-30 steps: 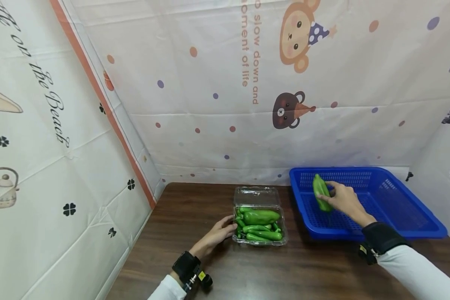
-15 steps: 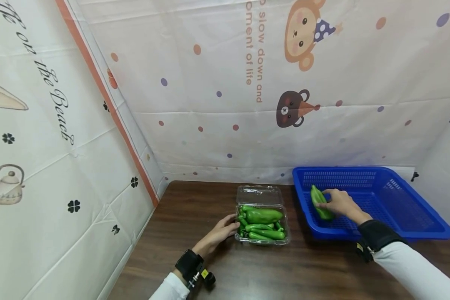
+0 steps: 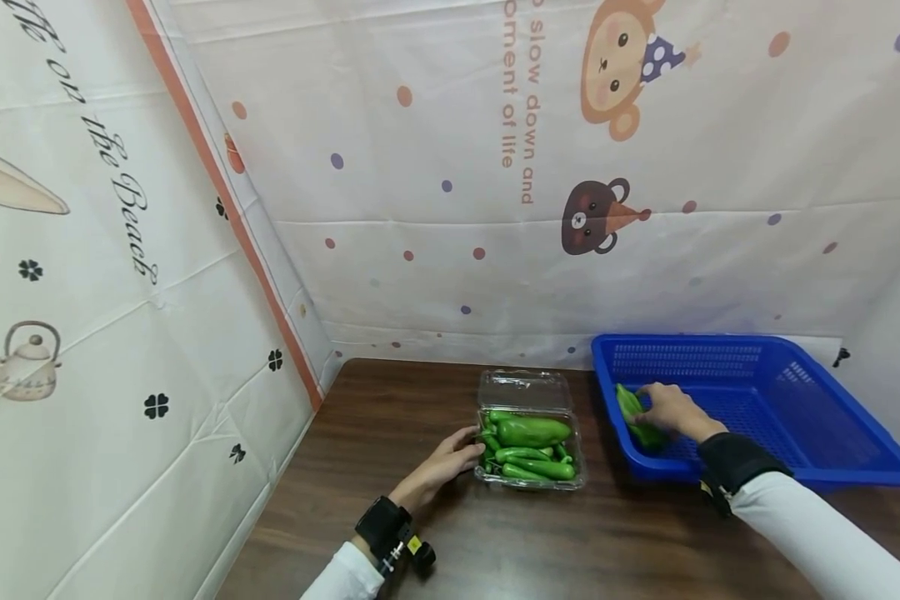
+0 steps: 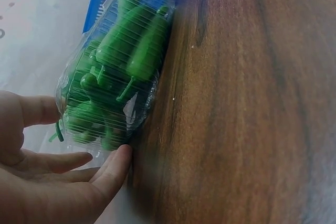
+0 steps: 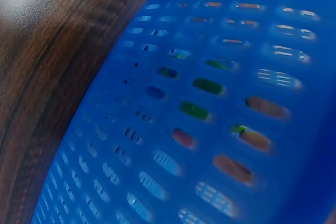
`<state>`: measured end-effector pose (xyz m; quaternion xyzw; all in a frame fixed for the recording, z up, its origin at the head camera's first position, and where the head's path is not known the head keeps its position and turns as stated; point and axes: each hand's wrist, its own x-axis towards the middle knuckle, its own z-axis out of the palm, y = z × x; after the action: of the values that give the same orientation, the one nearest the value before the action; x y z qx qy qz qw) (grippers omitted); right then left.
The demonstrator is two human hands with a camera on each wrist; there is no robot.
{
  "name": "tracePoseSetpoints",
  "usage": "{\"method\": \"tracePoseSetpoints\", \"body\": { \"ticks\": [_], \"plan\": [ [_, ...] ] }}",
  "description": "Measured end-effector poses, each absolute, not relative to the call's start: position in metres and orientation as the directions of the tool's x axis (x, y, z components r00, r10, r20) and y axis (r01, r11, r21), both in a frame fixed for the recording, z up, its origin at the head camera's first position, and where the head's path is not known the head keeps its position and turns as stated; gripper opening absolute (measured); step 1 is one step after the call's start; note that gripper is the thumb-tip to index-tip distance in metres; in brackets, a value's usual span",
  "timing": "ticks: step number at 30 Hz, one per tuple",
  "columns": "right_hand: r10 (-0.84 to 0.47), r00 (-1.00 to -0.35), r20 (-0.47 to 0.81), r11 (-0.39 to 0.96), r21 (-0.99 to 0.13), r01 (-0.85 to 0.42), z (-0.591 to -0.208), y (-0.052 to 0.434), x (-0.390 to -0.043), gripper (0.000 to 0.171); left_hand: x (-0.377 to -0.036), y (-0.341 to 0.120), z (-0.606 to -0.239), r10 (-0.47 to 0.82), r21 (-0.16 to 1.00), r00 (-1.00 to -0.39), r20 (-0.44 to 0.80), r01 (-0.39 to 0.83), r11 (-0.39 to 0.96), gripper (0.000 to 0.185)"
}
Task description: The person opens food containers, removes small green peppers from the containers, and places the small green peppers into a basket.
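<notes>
Right hand (image 3: 663, 410) gripping green pepper (image 3: 633, 412) inside blue basket (image 3: 832, 417), left hand (image 3: 442, 467), fingers relaxed, touching clear pepper box (image 3: 528, 442) left of basket.

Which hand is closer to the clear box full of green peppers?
The left hand. Its fingertips touch the left side of the clear box. The right hand is off to the right, inside the blue basket, holding one green pepper.

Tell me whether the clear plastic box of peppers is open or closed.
Open. The clear box has its lid folded back toward the wall, leaving the green peppers uncovered; the left hand rests against its side.
</notes>
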<state>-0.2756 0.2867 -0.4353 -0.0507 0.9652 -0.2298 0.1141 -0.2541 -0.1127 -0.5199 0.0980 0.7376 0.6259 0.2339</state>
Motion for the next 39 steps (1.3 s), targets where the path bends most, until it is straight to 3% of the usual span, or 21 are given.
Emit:
{"method": "tracePoseSetpoints", "body": {
  "ticks": [18,25,30,39],
  "plan": [
    [-0.200,-0.950,-0.239,0.886,-0.457,-0.072,-0.434,0.287,-0.272,0.047,-0.254,-0.112,-0.519,0.432,0.970,-0.875,-0.219,-0.147,0.194,0.063],
    [-0.243,-0.969,0.046,0.901,-0.360,-0.243,-0.409,0.290,-0.277,0.040,-0.254,-0.113,-0.521,0.434,0.967,-0.871,-0.229,-0.154,0.201,0.063],
    [-0.224,-0.963,0.153,0.929,-0.264,-0.258,-0.361,0.290,-0.285,0.047,-0.254,-0.113,-0.519,0.434,0.962,-0.868,-0.242,-0.158,0.222,0.064],
    [-0.268,-0.877,0.398,0.931,-0.127,-0.342,-0.294,0.261,-0.282,0.056,-0.251,-0.114,-0.520,0.418,0.959,-0.872,-0.255,-0.172,0.226,0.064]
  ]
}}
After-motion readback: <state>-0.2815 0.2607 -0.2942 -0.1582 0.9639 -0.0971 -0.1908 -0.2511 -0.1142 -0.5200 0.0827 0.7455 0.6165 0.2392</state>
